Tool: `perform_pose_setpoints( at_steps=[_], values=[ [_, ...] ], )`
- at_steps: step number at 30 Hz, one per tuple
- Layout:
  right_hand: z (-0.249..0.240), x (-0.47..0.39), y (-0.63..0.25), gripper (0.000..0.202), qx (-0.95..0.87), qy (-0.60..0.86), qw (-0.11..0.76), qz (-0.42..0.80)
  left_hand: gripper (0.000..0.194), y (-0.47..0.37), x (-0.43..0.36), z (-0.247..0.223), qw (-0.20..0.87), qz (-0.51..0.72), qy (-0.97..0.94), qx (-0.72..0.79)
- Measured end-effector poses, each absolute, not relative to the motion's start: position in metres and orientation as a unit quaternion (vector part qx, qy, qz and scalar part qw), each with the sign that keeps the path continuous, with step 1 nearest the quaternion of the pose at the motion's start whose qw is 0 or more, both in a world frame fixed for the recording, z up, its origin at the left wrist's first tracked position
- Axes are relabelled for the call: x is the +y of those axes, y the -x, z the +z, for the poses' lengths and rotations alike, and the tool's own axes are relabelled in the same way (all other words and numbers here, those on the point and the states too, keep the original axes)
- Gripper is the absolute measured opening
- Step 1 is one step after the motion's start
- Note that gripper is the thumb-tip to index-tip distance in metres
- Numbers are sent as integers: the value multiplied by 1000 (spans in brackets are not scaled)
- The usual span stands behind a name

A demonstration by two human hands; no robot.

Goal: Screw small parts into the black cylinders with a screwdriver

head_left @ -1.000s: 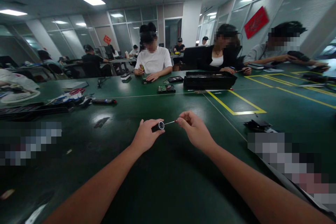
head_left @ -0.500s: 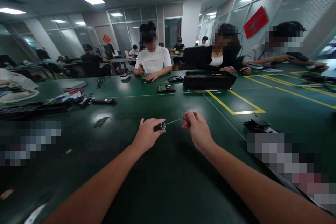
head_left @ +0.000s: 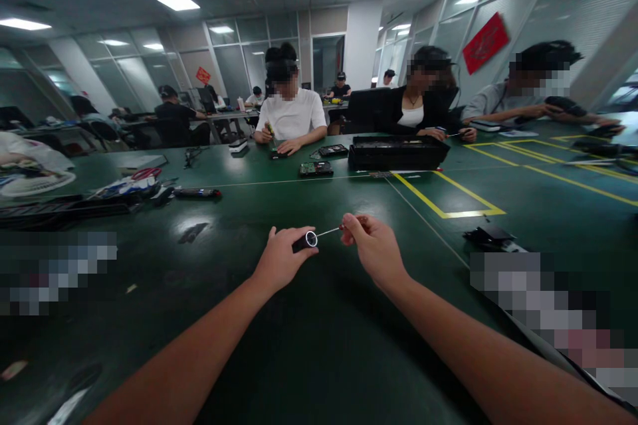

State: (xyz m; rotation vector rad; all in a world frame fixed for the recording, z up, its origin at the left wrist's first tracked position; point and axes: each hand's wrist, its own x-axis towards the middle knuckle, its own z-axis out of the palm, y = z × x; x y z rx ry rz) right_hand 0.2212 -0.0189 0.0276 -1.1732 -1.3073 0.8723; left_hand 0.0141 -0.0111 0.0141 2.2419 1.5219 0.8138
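Note:
A short black cylinder [head_left: 303,241] with a bright ring at its open end is gripped between the thumb and fingers of my left hand [head_left: 282,257]. Its ringed end faces right, towards my right hand [head_left: 373,246]. The fingers of that hand are pinched round a thin metal rod [head_left: 329,232], whose far tip reaches the ringed end of the cylinder. Whether the tip is inside the cylinder or only in front of it, I cannot tell. Both hands are above the green table [head_left: 299,358].
Beyond my hands lie a circuit board part [head_left: 316,168] and a long black case [head_left: 397,154]. A black tube [head_left: 197,192] and tools lie left, a black device [head_left: 491,237] right. Several people sit across the table; a person's hand [head_left: 289,147] works there.
My right hand has moved slightly left, bringing the rod closer to the cylinder. The cylinder's ringed end has turned a little more towards the camera.

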Motion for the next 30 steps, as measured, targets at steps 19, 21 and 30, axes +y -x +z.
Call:
perform_pose_setpoints(
  at_steps=[19, 21, 30],
  values=[
    [25, -15, -223, 42, -479, 526, 550, 436, 41, -11, -11, 16, 151, 293, -791, 516],
    [25, -14, -223, 40, -454, 518, 561, 459, 41, -11, -12, 16, 155, 292, -791, 515],
    [28, -18, -226, 21, -580, 465, 528, 411, 40, -10, -11, 15, 152, 286, -788, 523]
  ],
)
